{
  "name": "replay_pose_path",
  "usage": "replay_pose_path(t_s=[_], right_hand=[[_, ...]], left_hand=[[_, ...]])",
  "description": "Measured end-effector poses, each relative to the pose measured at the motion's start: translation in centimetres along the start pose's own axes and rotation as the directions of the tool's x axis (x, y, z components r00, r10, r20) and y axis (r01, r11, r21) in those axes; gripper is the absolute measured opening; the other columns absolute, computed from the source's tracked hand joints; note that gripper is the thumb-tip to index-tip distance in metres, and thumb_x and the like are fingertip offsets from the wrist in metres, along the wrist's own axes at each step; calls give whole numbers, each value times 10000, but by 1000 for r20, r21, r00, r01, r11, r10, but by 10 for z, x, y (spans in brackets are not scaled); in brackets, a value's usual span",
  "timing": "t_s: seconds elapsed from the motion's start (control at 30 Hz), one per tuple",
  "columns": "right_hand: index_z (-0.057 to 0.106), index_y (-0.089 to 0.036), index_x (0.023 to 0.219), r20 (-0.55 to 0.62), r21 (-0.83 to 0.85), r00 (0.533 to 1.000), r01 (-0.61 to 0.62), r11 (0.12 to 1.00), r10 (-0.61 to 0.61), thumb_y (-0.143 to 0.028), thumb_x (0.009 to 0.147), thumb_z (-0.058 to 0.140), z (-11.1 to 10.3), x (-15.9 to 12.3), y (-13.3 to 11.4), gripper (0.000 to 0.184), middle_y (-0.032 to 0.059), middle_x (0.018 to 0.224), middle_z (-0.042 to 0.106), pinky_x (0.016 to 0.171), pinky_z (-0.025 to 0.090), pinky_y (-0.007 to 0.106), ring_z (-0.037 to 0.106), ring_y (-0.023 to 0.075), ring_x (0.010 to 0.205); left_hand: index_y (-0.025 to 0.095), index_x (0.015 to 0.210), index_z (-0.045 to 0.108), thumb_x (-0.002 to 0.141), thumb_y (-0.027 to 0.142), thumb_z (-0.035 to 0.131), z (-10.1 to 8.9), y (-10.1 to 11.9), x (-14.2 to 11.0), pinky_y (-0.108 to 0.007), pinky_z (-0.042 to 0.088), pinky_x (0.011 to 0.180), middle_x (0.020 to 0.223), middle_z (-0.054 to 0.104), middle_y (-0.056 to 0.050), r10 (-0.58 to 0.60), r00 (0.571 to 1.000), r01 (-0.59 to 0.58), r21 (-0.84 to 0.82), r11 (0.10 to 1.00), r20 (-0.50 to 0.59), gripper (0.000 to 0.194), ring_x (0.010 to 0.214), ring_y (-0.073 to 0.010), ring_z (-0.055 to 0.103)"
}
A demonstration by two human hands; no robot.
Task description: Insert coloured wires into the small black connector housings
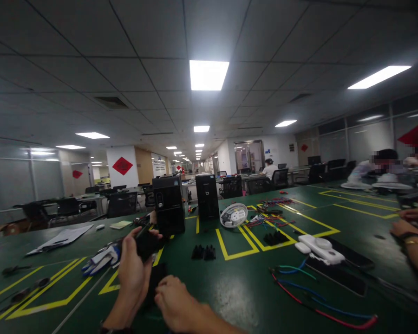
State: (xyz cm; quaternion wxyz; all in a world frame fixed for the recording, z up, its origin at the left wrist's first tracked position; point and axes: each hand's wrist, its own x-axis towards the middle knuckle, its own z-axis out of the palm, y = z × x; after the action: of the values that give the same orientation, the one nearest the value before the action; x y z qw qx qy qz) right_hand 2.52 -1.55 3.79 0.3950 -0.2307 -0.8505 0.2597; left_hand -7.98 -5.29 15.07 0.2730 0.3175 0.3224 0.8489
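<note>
My left hand (132,269) is raised over the green table with its palm side towards the right. Its thumb and fingers are closed around a dark black object (146,244) whose kind I cannot make out. Lower and to the right, my right hand (176,297) has its fingers curled together beside a flat black piece (155,280). Whether it grips that piece is hidden. Left of my left hand lies a white and blue work glove (102,260). Two small black finned parts (204,252) rest in front of two tall black computer cases (169,204).
A white round fan-like grille (234,215) and tangled coloured wires (271,211) lie mid-table. White devices (319,248), dark phone-like slabs (337,274) and loose cables (323,301) lie to the right. Another person's forearm (416,246) reaches in there. Papers (61,239) lie left.
</note>
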Motion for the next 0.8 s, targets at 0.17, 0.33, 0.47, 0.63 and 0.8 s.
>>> replay_pose_path(t_s=[0.17,0.33,0.47,0.63,0.8], right_hand=[[339,-188,1399,-254,34,967,25,999,-15,-73,691,544,-70,-18,-6,747,102,1370,440,1057,348,379,441,208,1229],[379,-195,1398,59,-103,997,63,993,-57,-247,686,736,-121,-54,24,798,104,1329,508,1066,332,381,458,241,1231],[489,-165,1302,-26,-272,993,-120,955,117,-276,686,765,-143,-53,82,684,108,1230,579,989,392,325,536,228,1137],[550,-127,1253,25,-522,933,-294,801,359,-270,662,790,-156,-21,158,653,149,1197,613,971,383,354,538,284,1142],[495,-166,1330,127,-553,919,-246,796,372,-310,664,795,-144,10,185,744,127,1277,580,983,365,302,511,245,1190]], left_hand=[[206,1075,541,848,430,538,12,-62,-42,-289,505,692,778,670,-6,-288,953,280,99,955,89,319,685,-148,642],[135,990,581,847,328,563,18,-139,-74,-283,503,677,852,665,-71,-622,765,606,138,783,169,242,730,-162,637],[179,1165,489,838,400,558,15,-167,-85,-323,493,693,958,634,-78,-504,818,389,378,840,279,400,749,-174,614],[191,1086,578,866,355,480,3,-168,-101,-363,435,819,936,586,-70,-298,744,-202,626,753,598,291,858,-212,557],[213,1110,601,879,301,437,4,-168,-107,-384,405,879,968,581,-88,-311,621,-326,598,732,719,296,937,-238,530]])
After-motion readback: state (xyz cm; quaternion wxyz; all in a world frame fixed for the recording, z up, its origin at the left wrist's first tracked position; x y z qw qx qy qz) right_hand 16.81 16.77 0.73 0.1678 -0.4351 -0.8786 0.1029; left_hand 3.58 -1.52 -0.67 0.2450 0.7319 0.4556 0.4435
